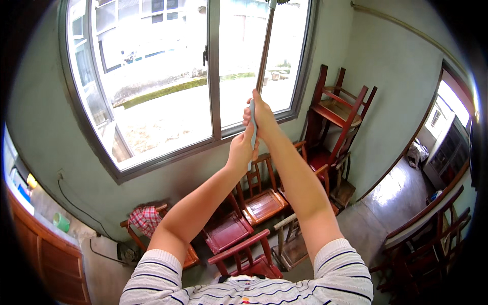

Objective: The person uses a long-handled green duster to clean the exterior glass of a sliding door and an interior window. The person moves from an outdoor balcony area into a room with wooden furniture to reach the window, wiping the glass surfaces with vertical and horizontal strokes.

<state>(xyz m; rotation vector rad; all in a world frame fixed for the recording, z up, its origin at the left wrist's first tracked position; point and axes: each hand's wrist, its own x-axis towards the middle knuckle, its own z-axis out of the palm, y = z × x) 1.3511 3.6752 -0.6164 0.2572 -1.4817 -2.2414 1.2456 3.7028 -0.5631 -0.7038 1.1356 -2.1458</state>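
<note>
Both arms reach up and forward, holding a long pole (264, 56) upright before the window. Its shaft is brown and metallic, and the grip is pale blue-grey. My right hand (263, 113) is wrapped round the upper part of the grip. Just below it, my left hand (241, 150) is closed round the lower part, with the grip's end showing underneath. At the top edge of the view the pole ends in a light collar and a dark bristly head (282, 1), mostly cut off, so its kind is unclear.
A sliding window (214, 71) in a grey frame fills the wall ahead. Wooden chairs (264, 206) crowd below it, and an upturned chair (341, 104) is stacked at the right. A checked cloth (144, 220) hangs on a chair. A doorway is far right, a wooden door (48, 249) left.
</note>
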